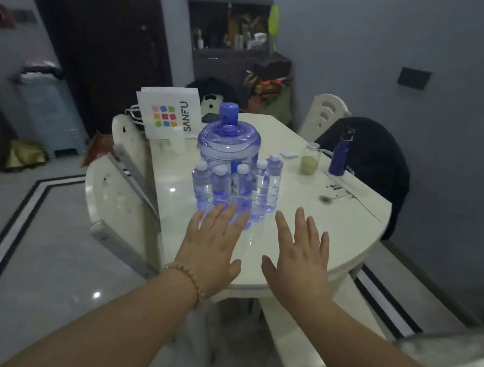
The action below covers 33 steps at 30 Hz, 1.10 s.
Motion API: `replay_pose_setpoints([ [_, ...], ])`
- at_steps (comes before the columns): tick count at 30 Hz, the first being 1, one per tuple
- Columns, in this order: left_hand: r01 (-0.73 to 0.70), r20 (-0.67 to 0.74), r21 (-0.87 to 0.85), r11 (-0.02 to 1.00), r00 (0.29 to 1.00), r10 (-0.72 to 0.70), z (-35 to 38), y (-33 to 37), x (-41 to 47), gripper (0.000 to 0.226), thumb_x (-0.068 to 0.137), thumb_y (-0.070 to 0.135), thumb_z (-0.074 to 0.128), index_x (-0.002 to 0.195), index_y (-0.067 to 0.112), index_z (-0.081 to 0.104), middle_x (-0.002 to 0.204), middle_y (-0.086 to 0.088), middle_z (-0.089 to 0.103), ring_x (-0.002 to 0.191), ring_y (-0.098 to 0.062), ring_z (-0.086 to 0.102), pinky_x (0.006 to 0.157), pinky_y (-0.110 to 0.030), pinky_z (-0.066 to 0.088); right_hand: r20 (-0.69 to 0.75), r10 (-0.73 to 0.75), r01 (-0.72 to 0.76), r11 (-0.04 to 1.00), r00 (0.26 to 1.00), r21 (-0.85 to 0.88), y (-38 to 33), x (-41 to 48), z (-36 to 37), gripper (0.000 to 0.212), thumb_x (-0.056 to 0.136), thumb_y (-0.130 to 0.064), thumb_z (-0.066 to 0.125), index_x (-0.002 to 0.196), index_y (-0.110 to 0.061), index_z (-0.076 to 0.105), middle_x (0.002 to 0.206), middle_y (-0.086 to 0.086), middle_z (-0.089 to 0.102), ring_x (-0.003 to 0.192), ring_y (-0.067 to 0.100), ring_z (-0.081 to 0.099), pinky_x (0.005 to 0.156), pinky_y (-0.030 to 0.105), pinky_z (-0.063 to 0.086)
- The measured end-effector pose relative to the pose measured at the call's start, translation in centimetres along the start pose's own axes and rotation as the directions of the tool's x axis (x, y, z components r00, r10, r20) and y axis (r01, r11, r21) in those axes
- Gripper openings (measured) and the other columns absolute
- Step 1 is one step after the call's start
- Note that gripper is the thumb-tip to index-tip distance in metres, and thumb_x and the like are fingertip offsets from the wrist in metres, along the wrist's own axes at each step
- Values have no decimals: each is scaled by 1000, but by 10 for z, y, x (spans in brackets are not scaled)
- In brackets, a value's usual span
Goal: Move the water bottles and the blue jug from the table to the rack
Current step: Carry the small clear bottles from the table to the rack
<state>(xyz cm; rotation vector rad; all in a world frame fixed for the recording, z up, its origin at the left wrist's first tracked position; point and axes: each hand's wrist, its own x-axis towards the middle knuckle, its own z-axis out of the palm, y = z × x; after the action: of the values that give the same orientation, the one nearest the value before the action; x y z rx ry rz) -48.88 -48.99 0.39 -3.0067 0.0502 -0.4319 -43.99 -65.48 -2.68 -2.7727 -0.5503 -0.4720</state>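
With left hand point(214, 240) and right hand point(297, 255) spread empty, the small clear plastic water bottles point(241, 187) cluster before the translucent blue jug point(228, 144) on the glossy cream table point(344, 224), probably light, slick, best gripped mid-body.

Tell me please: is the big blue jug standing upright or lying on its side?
Upright. The blue jug stands on its base on the table, its blue cap pointing up.

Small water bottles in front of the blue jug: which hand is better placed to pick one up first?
Probably the left hand: its fingertips lie at the front water bottles, while the right hand is spread over the table to their right.
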Motion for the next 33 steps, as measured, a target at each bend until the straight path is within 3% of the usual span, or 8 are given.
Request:
replay_pose_setpoints([
  [7,-4,73,93,996,997,-3,44,-98,71,80,87,51,45,147,29,-1,157,-2,3,142,-21,2,113,-44,-4,69,-48,43,997,996,69,-55,102,72,86,88,-45,52,148,-31,-8,159,7,-8,144,26,-8,112,47,-11],
  [17,-85,96,21,996,992,83,105,-184,173,81,87,50,50,148,28,1,158,-5,1,142,-26,3,114,-48,7,62,-56,56,998,997,-6,-101,192,123,81,82,-35,67,149,-20,23,156,14,16,143,32,12,115,54,6],
  [19,-147,97,4,989,985,146,118,-195,191,83,86,50,52,147,28,0,158,-6,0,142,-28,3,114,-49,9,43,-28,30,999,999,-28,-108,203,135,80,81,-35,68,148,-19,27,155,16,17,143,33,12,115,55,7],
  [22,-273,94,-10,962,958,272,138,-215,212,83,85,47,54,148,25,5,157,-7,4,142,-29,6,114,-48,12,63,35,-27,992,997,-122,-120,219,148,80,85,-38,60,150,-23,17,158,12,6,145,30,1,115,51,-3],
  [26,-521,43,-91,849,850,526,155,-241,236,73,84,37,55,147,16,22,152,-9,25,137,-32,22,110,-49,20,45,156,-145,970,987,-196,-141,230,155,73,87,-34,53,150,-20,19,157,12,15,144,30,8,113,48,-8],
  [28,-589,-21,-157,793,805,593,157,-246,241,68,85,30,55,144,11,29,149,-13,31,133,-34,30,108,-50,24,40,191,-176,953,981,-246,-149,233,153,73,83,-27,60,147,-17,26,152,16,27,142,33,18,114,51,-1],
  [30,-649,-6,-151,746,755,656,161,-251,243,64,90,28,45,146,11,21,151,-13,25,135,-33,25,110,-48,20,20,237,-218,919,971,-327,-160,237,154,74,77,-21,64,144,-14,34,144,18,39,137,35,29,113,54,11],
  [33,-647,-52,-132,751,761,647,162,-252,242,56,93,26,35,145,12,21,146,-13,29,128,-32,31,108,-42,24,-19,248,-232,875,969,-426,-171,234,152,68,75,-16,62,140,-15,42,136,17,48,130,34,39,112,52,17],
])
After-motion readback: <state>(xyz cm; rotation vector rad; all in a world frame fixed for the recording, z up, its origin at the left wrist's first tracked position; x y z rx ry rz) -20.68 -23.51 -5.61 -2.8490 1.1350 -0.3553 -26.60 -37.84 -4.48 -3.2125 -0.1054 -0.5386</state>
